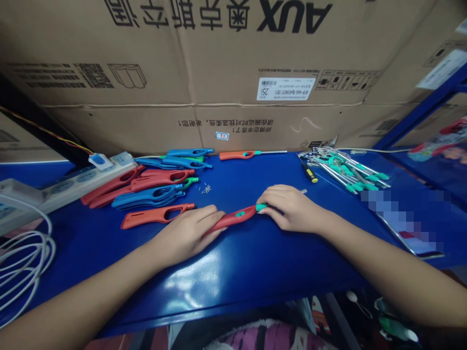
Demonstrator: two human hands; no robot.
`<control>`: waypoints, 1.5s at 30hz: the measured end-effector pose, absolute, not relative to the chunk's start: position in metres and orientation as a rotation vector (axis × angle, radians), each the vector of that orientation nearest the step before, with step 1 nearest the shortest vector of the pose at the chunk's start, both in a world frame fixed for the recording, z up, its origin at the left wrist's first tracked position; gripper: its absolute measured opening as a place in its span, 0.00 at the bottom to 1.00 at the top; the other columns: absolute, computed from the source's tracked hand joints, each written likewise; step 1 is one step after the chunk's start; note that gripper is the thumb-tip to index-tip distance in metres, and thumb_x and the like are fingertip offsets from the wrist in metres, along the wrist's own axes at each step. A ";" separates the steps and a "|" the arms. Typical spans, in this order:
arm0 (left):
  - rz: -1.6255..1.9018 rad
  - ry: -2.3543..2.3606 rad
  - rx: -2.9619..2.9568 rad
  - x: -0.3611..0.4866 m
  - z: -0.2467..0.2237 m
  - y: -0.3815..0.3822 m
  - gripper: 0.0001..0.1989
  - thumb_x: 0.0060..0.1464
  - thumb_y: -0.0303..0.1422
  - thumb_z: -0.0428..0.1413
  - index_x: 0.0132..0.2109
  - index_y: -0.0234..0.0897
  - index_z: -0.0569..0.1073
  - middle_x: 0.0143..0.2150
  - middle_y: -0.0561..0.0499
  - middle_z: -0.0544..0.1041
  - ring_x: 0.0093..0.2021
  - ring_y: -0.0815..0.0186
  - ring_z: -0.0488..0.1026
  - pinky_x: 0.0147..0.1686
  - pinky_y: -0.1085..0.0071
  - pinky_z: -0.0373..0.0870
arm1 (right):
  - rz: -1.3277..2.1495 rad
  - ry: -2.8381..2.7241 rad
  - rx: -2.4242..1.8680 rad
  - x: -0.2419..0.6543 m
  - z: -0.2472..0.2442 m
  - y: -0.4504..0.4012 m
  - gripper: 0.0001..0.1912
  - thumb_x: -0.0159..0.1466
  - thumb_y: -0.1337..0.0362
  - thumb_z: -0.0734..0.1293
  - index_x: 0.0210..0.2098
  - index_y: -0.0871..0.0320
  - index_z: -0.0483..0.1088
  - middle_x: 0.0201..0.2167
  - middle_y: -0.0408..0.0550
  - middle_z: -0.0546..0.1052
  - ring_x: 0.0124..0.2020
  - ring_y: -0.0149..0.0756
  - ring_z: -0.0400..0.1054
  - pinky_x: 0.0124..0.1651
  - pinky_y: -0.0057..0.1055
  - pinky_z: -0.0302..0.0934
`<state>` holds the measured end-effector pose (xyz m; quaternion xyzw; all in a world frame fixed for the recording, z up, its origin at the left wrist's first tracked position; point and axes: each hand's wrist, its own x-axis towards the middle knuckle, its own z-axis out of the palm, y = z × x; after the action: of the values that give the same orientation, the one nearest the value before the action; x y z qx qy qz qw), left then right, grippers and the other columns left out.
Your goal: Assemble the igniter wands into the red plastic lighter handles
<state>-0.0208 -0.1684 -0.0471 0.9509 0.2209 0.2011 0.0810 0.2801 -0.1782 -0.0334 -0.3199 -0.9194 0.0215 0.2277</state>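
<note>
My left hand (193, 228) is closed round the handle end of a red long-necked lighter (233, 218). At its other end, the fingers of my right hand (286, 206) pinch the green collar (261, 207); the metal tube runs behind that hand, and only its tip shows beyond. A green trigger sits in the lighter's opening. Just left of my left hand lies an orange-red lighter casing (146, 218). Behind it are stacked blue casings (146, 196) and red casings (160, 180). Small screws (206, 188) lie loose on the blue table (241, 262).
An orange lighter (237, 155) with its tube lies at the back. On the right are metal tubes with green parts (350, 170), a yellow-black screwdriver (310, 173) and a phone (408, 228). A power strip (76, 182) and coiled white cable (22, 262) occupy the left. A cardboard box (204, 63) stands behind.
</note>
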 end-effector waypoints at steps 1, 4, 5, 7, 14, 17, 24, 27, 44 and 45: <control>0.609 0.656 2.835 -0.021 -0.047 -0.169 0.13 0.71 0.34 0.48 0.56 0.33 0.70 0.41 0.45 0.76 0.38 0.63 0.75 0.37 0.69 0.73 | 0.054 -2.530 -0.878 0.280 -0.033 -0.179 0.09 0.72 0.65 0.61 0.41 0.60 0.72 0.34 0.51 0.78 0.35 0.38 0.70 0.43 0.36 0.64; 0.576 0.654 2.838 -0.020 -0.048 -0.170 0.13 0.71 0.34 0.47 0.55 0.34 0.71 0.40 0.45 0.76 0.38 0.63 0.75 0.38 0.69 0.73 | 0.004 -2.568 -0.864 0.279 -0.033 -0.181 0.10 0.72 0.64 0.60 0.41 0.61 0.72 0.34 0.52 0.78 0.35 0.39 0.70 0.43 0.36 0.64; 0.546 0.656 2.845 -0.020 -0.047 -0.170 0.13 0.71 0.34 0.47 0.54 0.33 0.71 0.40 0.45 0.76 0.38 0.63 0.75 0.38 0.69 0.73 | -0.015 -2.590 -0.860 0.279 -0.034 -0.180 0.10 0.72 0.64 0.60 0.40 0.61 0.72 0.34 0.52 0.78 0.35 0.39 0.69 0.43 0.36 0.63; 0.466 0.661 2.862 -0.019 -0.046 -0.169 0.14 0.71 0.34 0.46 0.54 0.32 0.72 0.40 0.45 0.76 0.38 0.63 0.75 0.37 0.69 0.73 | -0.045 -2.636 -0.859 0.278 -0.036 -0.179 0.12 0.72 0.64 0.60 0.39 0.62 0.72 0.33 0.52 0.77 0.35 0.40 0.69 0.42 0.36 0.63; 0.343 0.862 2.878 -0.020 -0.033 -0.165 0.18 0.71 0.40 0.46 0.58 0.36 0.72 0.46 0.44 0.77 0.42 0.59 0.78 0.40 0.65 0.76 | 0.032 -2.644 -0.906 0.281 -0.032 -0.172 0.11 0.72 0.60 0.61 0.41 0.60 0.72 0.34 0.50 0.78 0.36 0.38 0.70 0.42 0.34 0.61; 0.345 0.904 2.853 -0.020 -0.031 -0.166 0.23 0.69 0.46 0.48 0.61 0.37 0.70 0.51 0.42 0.77 0.47 0.56 0.77 0.46 0.62 0.76 | -0.061 -2.634 -0.925 0.282 -0.026 -0.174 0.11 0.72 0.59 0.62 0.40 0.59 0.72 0.34 0.49 0.78 0.34 0.38 0.69 0.40 0.34 0.60; 0.370 0.936 2.784 -0.018 -0.037 -0.169 0.21 0.70 0.44 0.47 0.61 0.37 0.69 0.52 0.43 0.77 0.49 0.56 0.77 0.49 0.60 0.74 | -0.202 -2.615 -0.965 0.286 -0.015 -0.178 0.07 0.70 0.64 0.62 0.39 0.59 0.70 0.34 0.49 0.76 0.36 0.38 0.66 0.36 0.32 0.57; 0.364 0.931 2.784 -0.017 -0.039 -0.169 0.23 0.67 0.47 0.51 0.61 0.37 0.69 0.51 0.43 0.76 0.50 0.55 0.76 0.49 0.59 0.74 | -0.154 -2.665 -1.015 0.288 -0.014 -0.177 0.08 0.70 0.62 0.62 0.38 0.58 0.70 0.33 0.49 0.75 0.36 0.38 0.66 0.35 0.32 0.57; 0.464 0.983 2.536 -0.017 -0.045 -0.169 0.18 0.66 0.39 0.53 0.60 0.40 0.70 0.52 0.46 0.73 0.49 0.60 0.75 0.52 0.62 0.73 | -0.188 -2.295 -1.918 0.330 -0.015 -0.142 0.10 0.69 0.59 0.63 0.36 0.58 0.70 0.43 0.56 0.74 0.49 0.49 0.68 0.49 0.38 0.60; 0.470 0.979 2.535 -0.016 -0.045 -0.169 0.18 0.66 0.39 0.53 0.60 0.40 0.70 0.52 0.46 0.73 0.49 0.59 0.74 0.52 0.62 0.73 | -0.254 -2.153 -2.090 0.336 -0.017 -0.139 0.10 0.68 0.59 0.63 0.43 0.59 0.69 0.48 0.60 0.73 0.54 0.52 0.66 0.51 0.40 0.60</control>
<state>-0.0158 -0.1693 -0.0449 0.9022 0.3486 0.1674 0.1908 0.3357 -0.1387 -0.0170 -0.6926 -0.7134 -0.0841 0.0652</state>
